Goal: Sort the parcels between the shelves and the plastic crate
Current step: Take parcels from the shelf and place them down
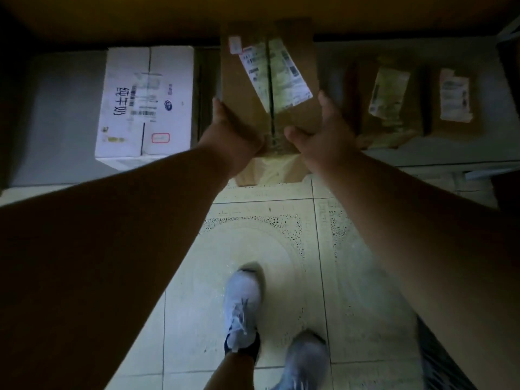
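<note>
Here, the left hand (235, 136) and right hand (323, 133) clasp the near corners of a brown cardboard parcel (268, 88) on the grey shelf (56, 108), between a white carton (145, 104) at left and two smaller parcels (394, 102) at right.

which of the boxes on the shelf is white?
The white cardboard box with black printed characters, left of the brown box held in both hands; the two small boxes on the right are brown.

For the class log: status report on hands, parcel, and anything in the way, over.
Both hands, left and right, gripping brown parcel at shelf. White box left, two parcels right. Slot open.
</note>
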Available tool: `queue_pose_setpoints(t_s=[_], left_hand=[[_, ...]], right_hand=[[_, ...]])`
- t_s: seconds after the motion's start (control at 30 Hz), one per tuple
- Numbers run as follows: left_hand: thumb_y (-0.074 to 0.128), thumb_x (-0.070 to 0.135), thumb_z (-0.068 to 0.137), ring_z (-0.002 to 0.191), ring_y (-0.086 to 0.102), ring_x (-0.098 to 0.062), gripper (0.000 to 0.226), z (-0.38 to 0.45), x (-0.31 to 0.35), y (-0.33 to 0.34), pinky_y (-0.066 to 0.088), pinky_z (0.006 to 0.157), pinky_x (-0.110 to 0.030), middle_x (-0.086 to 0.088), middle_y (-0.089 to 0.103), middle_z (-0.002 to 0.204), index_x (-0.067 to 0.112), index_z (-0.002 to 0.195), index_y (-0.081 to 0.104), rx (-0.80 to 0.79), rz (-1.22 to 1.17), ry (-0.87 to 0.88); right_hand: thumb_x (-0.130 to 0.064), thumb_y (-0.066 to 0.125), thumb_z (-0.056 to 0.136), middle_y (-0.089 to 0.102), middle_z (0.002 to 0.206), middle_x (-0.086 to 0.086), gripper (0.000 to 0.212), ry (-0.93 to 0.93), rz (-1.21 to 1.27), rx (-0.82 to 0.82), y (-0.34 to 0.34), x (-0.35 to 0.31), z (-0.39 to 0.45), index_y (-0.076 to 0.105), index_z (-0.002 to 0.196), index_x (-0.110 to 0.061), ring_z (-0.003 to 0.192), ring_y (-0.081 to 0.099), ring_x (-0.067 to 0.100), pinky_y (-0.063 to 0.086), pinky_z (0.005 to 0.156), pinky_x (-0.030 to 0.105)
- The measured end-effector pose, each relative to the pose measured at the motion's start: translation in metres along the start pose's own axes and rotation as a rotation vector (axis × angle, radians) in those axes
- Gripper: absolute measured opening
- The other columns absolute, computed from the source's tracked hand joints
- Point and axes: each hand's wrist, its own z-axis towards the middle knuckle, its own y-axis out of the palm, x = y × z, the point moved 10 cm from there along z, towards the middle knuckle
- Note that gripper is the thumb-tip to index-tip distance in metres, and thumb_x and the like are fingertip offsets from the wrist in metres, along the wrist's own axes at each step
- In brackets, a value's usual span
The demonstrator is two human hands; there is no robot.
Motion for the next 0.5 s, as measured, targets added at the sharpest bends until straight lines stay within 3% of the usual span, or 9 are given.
queue_pose_setpoints(t_s=[0.07, 0.13, 0.2, 0.27, 0.33, 0.4, 0.5], left_hand=[[0.065, 0.015, 0.094, 0.108, 0.057, -0.014, 0.087, 0.017, 0.000, 0.006, 0.048, 0.073, -0.007, 0.010, 0.052, 0.112, 0.022, 0.158, 0.006, -0.019, -0.007, 0.016], [0.062, 0.007, 0.095, 0.080, 0.045, 0.002, 0.083, 0.022, 0.006, 0.011, 0.040, 0.048, 0.001, 0.019, 0.038, 0.091, 0.022, 0.157, 0.008, -0.035, -0.020, 0.027], [0.062, 0.007, 0.095, 0.082, 0.048, 0.000, 0.084, 0.035, 0.012, 0.013, 0.043, 0.053, 0.002, 0.016, 0.045, 0.099, 0.022, 0.157, 0.006, -0.041, -0.015, 0.059], [0.061, 0.011, 0.097, 0.106, 0.054, -0.008, 0.091, 0.048, 0.013, 0.013, 0.047, 0.085, -0.009, 0.002, 0.054, 0.130, 0.019, 0.160, -0.004, -0.063, -0.020, 0.060], [0.061, 0.014, 0.097, 0.113, 0.051, -0.012, 0.095, 0.058, 0.018, 0.009, 0.043, 0.106, -0.025, -0.008, 0.047, 0.148, 0.018, 0.160, -0.010, -0.058, 0.000, 0.073], [0.062, 0.016, 0.097, 0.100, 0.055, -0.009, 0.095, 0.063, 0.021, 0.008, 0.050, 0.098, -0.027, -0.009, 0.049, 0.146, 0.017, 0.160, -0.009, -0.055, 0.021, 0.088], [0.061, 0.018, 0.098, 0.082, 0.052, -0.003, 0.095, 0.062, 0.023, 0.010, 0.049, 0.066, -0.011, -0.007, 0.050, 0.146, 0.017, 0.159, -0.012, -0.062, 0.078, 0.091]], right_hand=[[-0.036, 0.074, 0.090, 0.046, 0.153, 0.007, 0.088, 0.003, -0.008, -0.001, 0.007, 0.008, 0.019, 0.023, 0.160, -0.020, 0.137, 0.048, 0.023, 0.040, 0.112, 0.032], [-0.037, 0.070, 0.093, 0.043, 0.156, 0.005, 0.086, 0.005, -0.025, 0.005, 0.010, 0.014, 0.030, 0.019, 0.161, -0.024, 0.137, 0.048, 0.022, 0.038, 0.101, 0.025], [-0.039, 0.066, 0.096, 0.038, 0.159, 0.004, 0.085, 0.004, -0.048, 0.013, 0.011, 0.014, 0.038, 0.013, 0.162, -0.028, 0.136, 0.048, 0.022, 0.036, 0.090, 0.020], [-0.038, 0.061, 0.099, 0.036, 0.161, 0.004, 0.083, 0.007, -0.057, 0.006, 0.012, 0.011, 0.045, 0.009, 0.162, -0.028, 0.136, 0.048, 0.022, 0.035, 0.082, 0.012], [-0.036, 0.059, 0.100, 0.036, 0.160, 0.005, 0.081, -0.003, -0.056, 0.018, 0.011, 0.005, 0.054, 0.008, 0.162, -0.026, 0.136, 0.047, 0.022, 0.035, 0.083, 0.015], [-0.036, 0.059, 0.101, 0.040, 0.158, 0.007, 0.081, -0.007, -0.060, 0.030, 0.010, 0.003, 0.061, 0.007, 0.162, -0.026, 0.134, 0.050, 0.023, 0.036, 0.083, 0.020], [-0.037, 0.059, 0.100, 0.043, 0.155, 0.007, 0.082, 0.003, -0.071, 0.033, 0.012, 0.006, 0.065, 0.006, 0.162, -0.026, 0.131, 0.053, 0.024, 0.039, 0.084, 0.022]])
